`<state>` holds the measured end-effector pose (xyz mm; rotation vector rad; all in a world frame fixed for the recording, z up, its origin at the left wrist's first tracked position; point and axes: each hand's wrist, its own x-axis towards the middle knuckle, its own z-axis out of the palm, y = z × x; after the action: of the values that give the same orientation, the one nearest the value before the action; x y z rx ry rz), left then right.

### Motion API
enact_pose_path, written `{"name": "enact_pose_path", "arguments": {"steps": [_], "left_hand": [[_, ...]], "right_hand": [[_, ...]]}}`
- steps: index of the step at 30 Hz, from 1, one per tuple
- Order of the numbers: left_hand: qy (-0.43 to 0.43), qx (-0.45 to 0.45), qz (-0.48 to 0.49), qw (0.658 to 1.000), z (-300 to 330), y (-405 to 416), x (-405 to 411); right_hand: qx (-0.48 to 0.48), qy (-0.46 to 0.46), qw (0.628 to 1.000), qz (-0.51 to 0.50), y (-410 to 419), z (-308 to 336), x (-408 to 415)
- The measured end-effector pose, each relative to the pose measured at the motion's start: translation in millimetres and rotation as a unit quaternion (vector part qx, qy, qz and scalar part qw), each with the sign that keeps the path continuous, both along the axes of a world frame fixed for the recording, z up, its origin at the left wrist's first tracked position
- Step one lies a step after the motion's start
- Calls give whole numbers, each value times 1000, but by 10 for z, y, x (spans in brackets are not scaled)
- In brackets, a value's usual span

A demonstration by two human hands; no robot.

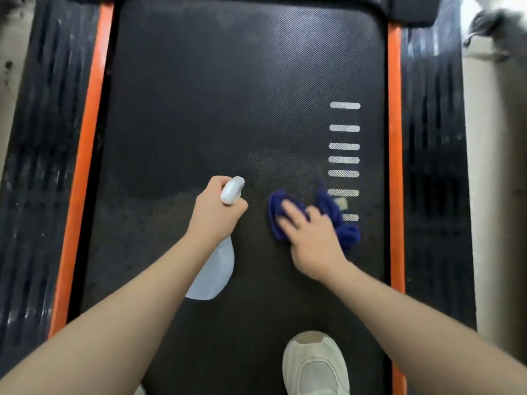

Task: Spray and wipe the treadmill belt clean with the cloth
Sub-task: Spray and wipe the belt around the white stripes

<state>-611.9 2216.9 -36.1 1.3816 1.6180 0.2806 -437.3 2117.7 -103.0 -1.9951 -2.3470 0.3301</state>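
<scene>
The black textured treadmill belt (199,95) fills the middle of the head view, with a darker damp patch near its centre. My left hand (216,212) grips a white spray bottle (216,269) around its neck, nozzle pointing up the belt. My right hand (310,238) presses a crumpled dark blue cloth (339,220) flat onto the belt, fingers spread over it, just left of a column of white stripes (344,146) printed on the belt.
Orange strips (85,155) and black ribbed side rails (34,166) border the belt on both sides. A white sneaker (315,366) stands on the belt at the bottom. The motor cover (413,10) closes the far end. Pale floor lies outside the rails.
</scene>
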Motion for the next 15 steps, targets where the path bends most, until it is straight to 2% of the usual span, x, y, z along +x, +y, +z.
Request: {"name": "enact_pose_path", "arguments": {"steps": [2,3,6,7,10,12,13,15], "left_hand": [[-13,11,1,1000,2,6,96],[-18,18,-5,1000,3,-1,147],[-35,24,-25,999,29,-55,276],[-42,22,-26,999,39,-77,300],[-48,4,-23,999,47,-92,371],[-40,5,-7,999,24,-58,417],[-34,10,17,999,13,-35,426],[-24,25,92,995,-4,34,388]], "right_hand": [[24,3,994,105,41,-31,212],[30,-6,996,81,216,-13,334],[-1,-6,985,-171,599,61,529],[-4,-12,985,-175,543,32,489],[-5,0,1000,0,119,19,269],[-11,46,998,33,42,57,319],[-14,77,997,-8,90,110,375],[-3,118,981,-152,212,227,499]]}}
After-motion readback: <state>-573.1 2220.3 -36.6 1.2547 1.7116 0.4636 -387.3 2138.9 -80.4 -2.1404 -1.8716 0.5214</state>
